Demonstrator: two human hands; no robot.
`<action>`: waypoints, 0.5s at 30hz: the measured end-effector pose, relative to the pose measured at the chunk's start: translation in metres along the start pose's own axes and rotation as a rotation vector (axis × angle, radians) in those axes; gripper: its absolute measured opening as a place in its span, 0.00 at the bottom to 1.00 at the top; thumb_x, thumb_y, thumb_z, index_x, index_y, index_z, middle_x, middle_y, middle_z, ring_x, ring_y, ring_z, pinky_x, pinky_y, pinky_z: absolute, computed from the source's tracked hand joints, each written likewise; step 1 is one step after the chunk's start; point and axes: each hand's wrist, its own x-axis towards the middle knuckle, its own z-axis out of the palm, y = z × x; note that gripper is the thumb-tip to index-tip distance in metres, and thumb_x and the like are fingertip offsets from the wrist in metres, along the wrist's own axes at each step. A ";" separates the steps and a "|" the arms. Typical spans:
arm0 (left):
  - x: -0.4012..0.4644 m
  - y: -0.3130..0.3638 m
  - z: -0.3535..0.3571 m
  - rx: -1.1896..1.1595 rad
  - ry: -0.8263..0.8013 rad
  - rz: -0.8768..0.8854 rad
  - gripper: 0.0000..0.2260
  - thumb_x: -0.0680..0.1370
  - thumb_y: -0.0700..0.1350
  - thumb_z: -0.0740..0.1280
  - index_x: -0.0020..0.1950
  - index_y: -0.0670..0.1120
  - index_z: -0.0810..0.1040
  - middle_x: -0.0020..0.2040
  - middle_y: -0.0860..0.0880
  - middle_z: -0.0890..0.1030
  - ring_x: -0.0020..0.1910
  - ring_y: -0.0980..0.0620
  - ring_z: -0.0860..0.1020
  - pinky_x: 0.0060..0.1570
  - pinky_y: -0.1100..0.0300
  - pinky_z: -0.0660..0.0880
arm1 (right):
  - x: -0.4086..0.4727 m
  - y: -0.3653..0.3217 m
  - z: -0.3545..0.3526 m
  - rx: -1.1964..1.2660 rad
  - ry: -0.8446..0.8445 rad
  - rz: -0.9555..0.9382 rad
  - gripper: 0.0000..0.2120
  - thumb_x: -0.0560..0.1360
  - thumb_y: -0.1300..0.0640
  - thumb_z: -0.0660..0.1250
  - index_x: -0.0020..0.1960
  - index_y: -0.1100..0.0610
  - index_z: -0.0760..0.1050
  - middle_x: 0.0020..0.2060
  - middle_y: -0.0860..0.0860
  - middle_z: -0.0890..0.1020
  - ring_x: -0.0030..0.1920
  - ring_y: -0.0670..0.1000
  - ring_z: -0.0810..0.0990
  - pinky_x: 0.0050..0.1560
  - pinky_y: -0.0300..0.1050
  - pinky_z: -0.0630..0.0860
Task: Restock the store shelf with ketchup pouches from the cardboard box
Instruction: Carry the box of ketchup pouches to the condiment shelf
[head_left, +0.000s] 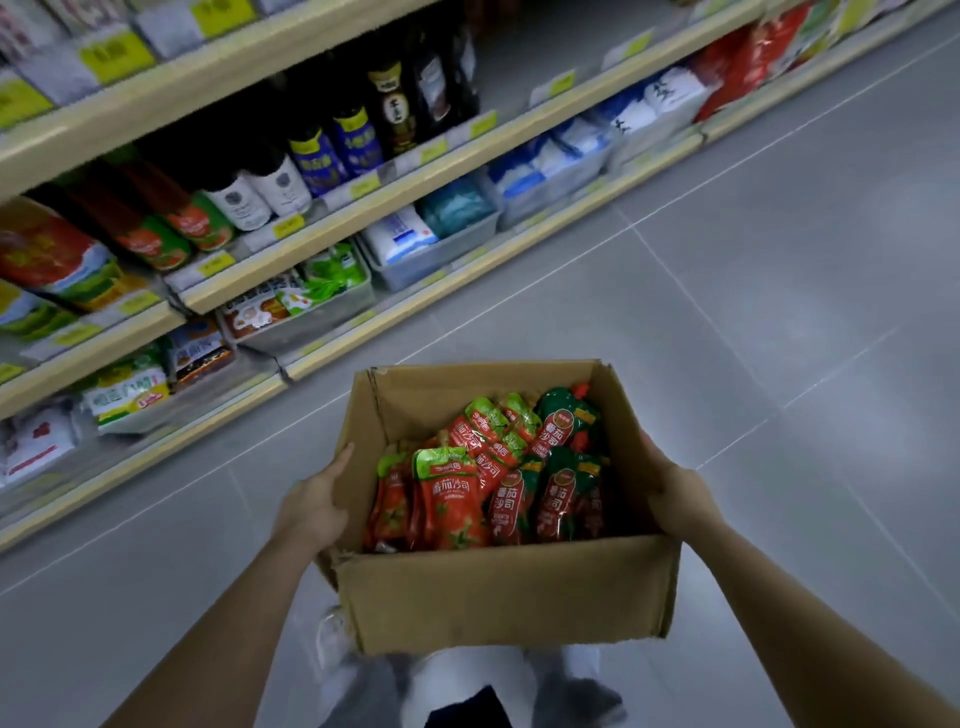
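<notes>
Step in hand: While the cardboard box hung above the floor, carried in front of the person, no pouch had yet left it; I judged this the carrying stage, ahead of any shelving.
Task's thing: The ketchup pouches lay heaped inside the box, red with green tops, crowded toward its right and near walls, with bare cardboard showing at the far left inner wall.
Left hand: The left hand pressed flat against the box's left outer wall, fingers fairly straight along the cardboard and curled round nothing.
Right hand: The right hand clasped the box's right wall, its fingertips hidden behind the edge, so how far they curled I could not tell.
Store shelf: The store shelf ran to the left of the box and beyond it, with matching red-and-green ketchup packs on a tier well up and left of the box.
Next move calls for: Probably setting the box down near that tier, which would free a hand to lift pouches out.
</notes>
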 end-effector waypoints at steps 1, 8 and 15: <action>0.000 0.022 0.005 0.000 0.005 0.007 0.37 0.73 0.31 0.59 0.75 0.60 0.52 0.47 0.41 0.81 0.35 0.47 0.76 0.32 0.56 0.73 | 0.007 0.015 -0.016 0.003 0.013 -0.002 0.31 0.76 0.60 0.56 0.73 0.40 0.50 0.51 0.58 0.79 0.50 0.59 0.78 0.46 0.46 0.74; 0.026 0.162 0.037 0.016 0.001 0.048 0.37 0.73 0.31 0.59 0.74 0.61 0.52 0.43 0.44 0.78 0.32 0.50 0.74 0.28 0.60 0.70 | 0.061 0.108 -0.105 0.034 0.029 0.099 0.27 0.76 0.61 0.56 0.72 0.45 0.57 0.53 0.59 0.79 0.52 0.59 0.78 0.50 0.51 0.77; 0.080 0.284 0.047 0.026 0.000 0.114 0.36 0.74 0.31 0.59 0.75 0.60 0.54 0.40 0.44 0.75 0.32 0.49 0.73 0.30 0.58 0.70 | 0.131 0.170 -0.172 0.026 0.041 0.201 0.27 0.75 0.63 0.57 0.72 0.49 0.61 0.55 0.59 0.78 0.54 0.60 0.78 0.46 0.45 0.73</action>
